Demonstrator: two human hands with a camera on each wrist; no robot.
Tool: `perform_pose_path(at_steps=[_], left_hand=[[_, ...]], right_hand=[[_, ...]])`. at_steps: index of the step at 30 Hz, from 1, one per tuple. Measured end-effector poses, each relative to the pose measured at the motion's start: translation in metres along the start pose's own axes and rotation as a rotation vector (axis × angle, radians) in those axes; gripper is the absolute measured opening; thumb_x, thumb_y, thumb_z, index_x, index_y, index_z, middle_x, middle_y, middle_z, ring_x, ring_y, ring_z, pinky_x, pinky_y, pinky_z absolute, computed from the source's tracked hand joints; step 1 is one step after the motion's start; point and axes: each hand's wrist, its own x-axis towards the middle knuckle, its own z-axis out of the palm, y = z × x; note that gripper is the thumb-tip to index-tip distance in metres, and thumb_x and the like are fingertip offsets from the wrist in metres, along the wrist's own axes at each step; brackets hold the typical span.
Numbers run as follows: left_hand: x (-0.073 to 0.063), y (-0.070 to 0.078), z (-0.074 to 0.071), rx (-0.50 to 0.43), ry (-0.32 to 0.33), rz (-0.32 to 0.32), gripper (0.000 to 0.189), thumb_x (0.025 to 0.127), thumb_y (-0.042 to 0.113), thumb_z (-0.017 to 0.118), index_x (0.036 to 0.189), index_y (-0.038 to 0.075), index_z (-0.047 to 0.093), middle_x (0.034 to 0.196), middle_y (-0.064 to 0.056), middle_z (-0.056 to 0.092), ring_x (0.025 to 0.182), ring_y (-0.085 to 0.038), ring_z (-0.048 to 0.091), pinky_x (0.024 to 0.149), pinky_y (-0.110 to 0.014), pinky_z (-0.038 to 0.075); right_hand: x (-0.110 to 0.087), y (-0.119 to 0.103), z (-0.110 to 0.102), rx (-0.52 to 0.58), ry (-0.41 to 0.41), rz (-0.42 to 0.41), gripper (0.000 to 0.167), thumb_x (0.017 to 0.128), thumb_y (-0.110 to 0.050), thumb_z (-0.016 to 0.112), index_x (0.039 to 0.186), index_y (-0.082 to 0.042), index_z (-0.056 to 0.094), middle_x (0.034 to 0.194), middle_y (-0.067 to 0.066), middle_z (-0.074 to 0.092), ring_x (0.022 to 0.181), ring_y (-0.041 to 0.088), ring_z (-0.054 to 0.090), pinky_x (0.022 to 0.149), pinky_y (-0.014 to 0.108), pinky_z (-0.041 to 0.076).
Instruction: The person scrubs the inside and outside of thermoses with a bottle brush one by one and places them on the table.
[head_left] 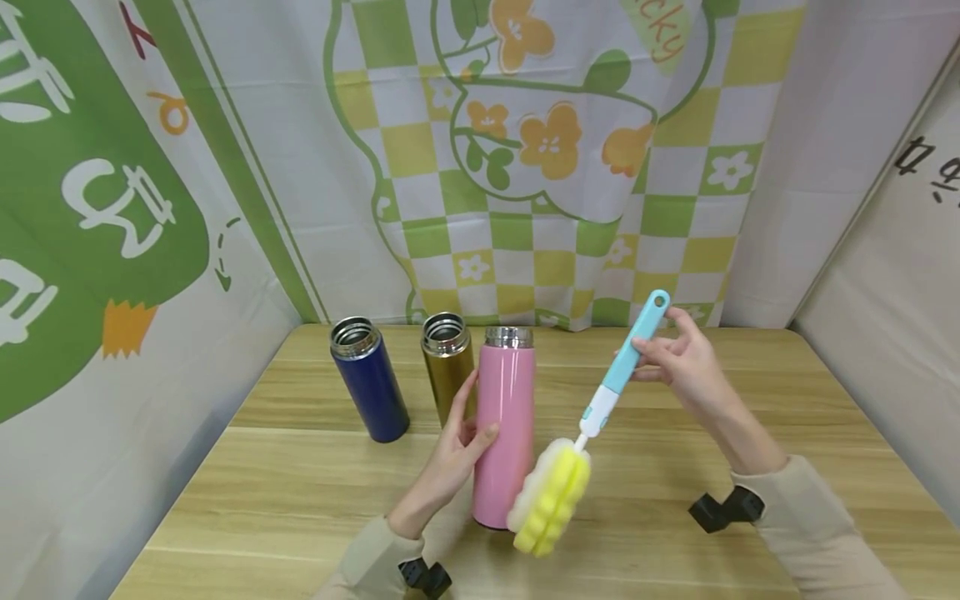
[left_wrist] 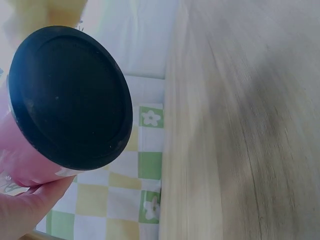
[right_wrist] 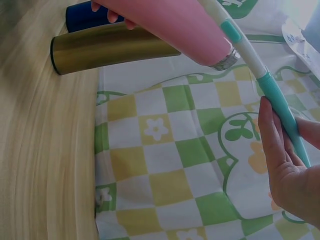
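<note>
My left hand (head_left: 450, 457) grips a pink thermos bottle (head_left: 504, 433) without a lid, thumb on its front. The bottle is off the table; its black base (left_wrist: 72, 97) shows in the left wrist view. My right hand (head_left: 681, 360) pinches the blue handle of a bottle brush (head_left: 618, 371) near its end. The brush slants down to the left, its yellow and white sponge head (head_left: 551, 500) in front of the bottle's lower right side. Whether sponge and bottle touch, I cannot tell. In the right wrist view, fingers and thumb (right_wrist: 310, 132) lie along the handle.
Left of the pink bottle stand two lidless bottles, a gold one (head_left: 447, 367) partly behind my left hand and a dark blue one (head_left: 369, 387) farther left. The wooden table (head_left: 300, 500) ends at a patterned curtain (head_left: 555, 250), with cloth walls on both sides.
</note>
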Motion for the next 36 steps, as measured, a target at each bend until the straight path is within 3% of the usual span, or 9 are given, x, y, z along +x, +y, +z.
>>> perform_pose_path(at_steps=[7,13,17,24,31,36], left_hand=[[-0.002,-0.001,0.001,-0.049,-0.023,-0.029,0.067,0.091,0.012,0.048,0.142,0.025,0.006,0.127,-0.029,0.036,0.109,-0.035,0.047,0.081,-0.038,0.044],[-0.006,-0.003,-0.001,-0.069,-0.042,-0.043,0.068,0.091,0.012,0.047,0.142,0.023,0.004,0.139,-0.023,0.023,0.112,-0.035,0.043,0.084,-0.038,0.042],[-0.009,-0.003,-0.003,-0.099,-0.08,-0.082,0.068,0.092,0.015,0.046,0.142,0.025,0.001,0.133,-0.029,0.029,0.11,-0.031,0.046,0.084,-0.041,0.042],[-0.014,-0.003,-0.004,-0.196,-0.13,-0.107,0.07,0.091,0.016,0.046,0.141,0.025,-0.002,0.125,-0.033,0.035,0.101,-0.019,0.053,0.083,-0.042,0.042],[-0.015,-0.006,-0.003,-0.157,-0.101,-0.066,0.091,0.078,0.016,0.066,0.141,0.024,0.001,0.117,-0.032,0.045,0.095,-0.02,0.057,0.079,-0.04,0.045],[-0.016,-0.006,-0.002,-0.103,-0.045,-0.09,0.089,0.078,0.011,0.065,0.141,0.027,0.004,0.112,-0.032,0.047,0.09,-0.023,0.058,0.074,-0.04,0.047]], right_hand=[[0.002,-0.002,-0.001,0.047,0.033,-0.02,0.038,0.087,0.004,0.048,0.117,-0.008,0.028,0.078,0.008,0.067,0.071,0.019,0.065,0.065,0.033,0.051],[0.005,-0.015,-0.011,0.21,0.134,-0.077,0.037,0.086,0.007,0.048,0.114,-0.006,0.029,0.076,0.012,0.066,0.069,0.022,0.065,0.065,0.036,0.051],[0.006,-0.023,-0.016,0.348,0.2,-0.132,0.038,0.084,0.009,0.049,0.113,-0.004,0.028,0.075,0.017,0.065,0.07,0.026,0.065,0.064,0.037,0.051],[0.008,-0.033,-0.021,0.451,0.32,-0.201,0.039,0.081,0.009,0.054,0.112,-0.002,0.032,0.074,0.019,0.064,0.069,0.029,0.065,0.061,0.035,0.052],[0.008,-0.039,-0.023,0.522,0.403,-0.275,0.036,0.08,0.01,0.055,0.108,0.0,0.036,0.073,0.02,0.06,0.069,0.031,0.064,0.059,0.036,0.052],[0.005,-0.042,-0.029,0.563,0.449,-0.293,0.035,0.079,0.01,0.056,0.105,-0.001,0.037,0.073,0.02,0.058,0.07,0.033,0.064,0.06,0.039,0.052]])
